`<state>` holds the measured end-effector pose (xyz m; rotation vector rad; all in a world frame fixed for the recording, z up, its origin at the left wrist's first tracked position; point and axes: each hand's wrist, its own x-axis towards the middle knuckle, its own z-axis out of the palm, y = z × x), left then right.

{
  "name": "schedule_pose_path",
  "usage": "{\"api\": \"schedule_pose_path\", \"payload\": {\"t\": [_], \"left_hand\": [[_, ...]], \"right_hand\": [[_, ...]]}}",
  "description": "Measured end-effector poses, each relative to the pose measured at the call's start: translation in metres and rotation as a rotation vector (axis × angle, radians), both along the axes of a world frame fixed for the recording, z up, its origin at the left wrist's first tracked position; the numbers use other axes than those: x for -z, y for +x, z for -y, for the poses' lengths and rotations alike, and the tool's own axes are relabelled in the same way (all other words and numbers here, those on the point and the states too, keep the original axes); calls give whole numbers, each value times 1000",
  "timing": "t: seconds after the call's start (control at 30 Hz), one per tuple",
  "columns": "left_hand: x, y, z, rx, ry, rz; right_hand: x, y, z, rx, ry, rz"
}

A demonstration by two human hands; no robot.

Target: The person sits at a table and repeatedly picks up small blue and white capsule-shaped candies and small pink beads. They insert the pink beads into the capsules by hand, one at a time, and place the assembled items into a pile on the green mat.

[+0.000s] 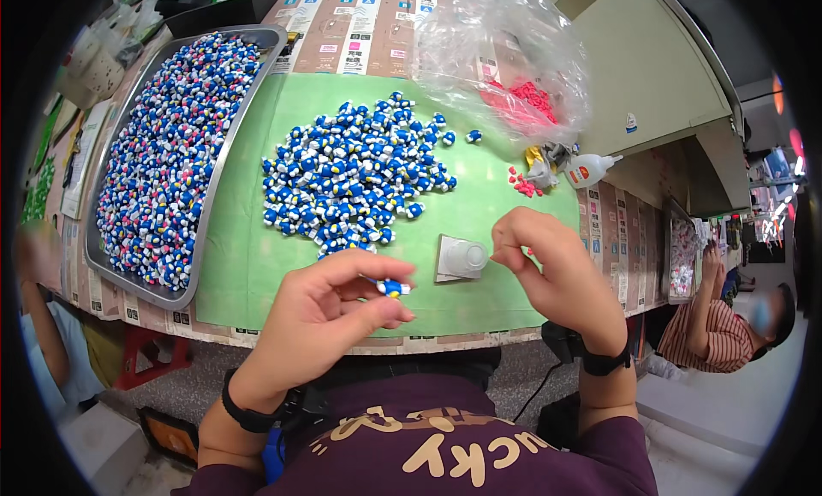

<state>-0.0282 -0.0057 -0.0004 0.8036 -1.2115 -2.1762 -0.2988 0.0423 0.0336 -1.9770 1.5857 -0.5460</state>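
Observation:
Between the thumb and fingers of my left hand is a small blue-and-white figurine with a yellow spot. My right hand is raised at the right, its thumb and forefinger pinched together; anything between them is too small to make out. Just left of those fingertips, a small translucent round cup on a white block rests on the green mat. Beyond my left hand lies a loose heap of similar blue-and-white figurines. Small pink-red pieces are scattered on the mat past my right hand.
A metal tray full of figurines, many with pink bits, stands at left. At the back right are a clear plastic bag with pink-red pieces, a white squeeze bottle and a large beige box. People sit at both sides.

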Motion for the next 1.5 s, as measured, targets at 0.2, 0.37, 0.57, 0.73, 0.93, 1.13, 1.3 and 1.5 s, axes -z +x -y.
{"api": "schedule_pose_path", "payload": {"t": [0.2,0.37,0.57,0.73,0.93,1.13,1.3,1.5], "left_hand": [[3,7,-1,-19,-44,66],[3,6,2,20,7,41],[-7,-7,3,22,58,-30],[3,-18,-2,-120,-73,-167],[3,-20,-9,-202,-43,-184],[2,-24,-15,-325,-593,-1],[1,-20,-12,-328,-908,64],[1,40,16,-569,-896,267]], "right_hand": [[-1,11,9,-59,-7,-125],[-8,11,7,-30,-34,-47],[-31,33,-6,34,-55,259],[-22,64,-12,142,-133,529],[-10,78,-13,190,-222,476],[-10,79,-17,134,-296,297],[-5,73,-16,229,-156,553],[-3,0,-12,402,-279,316]]}}
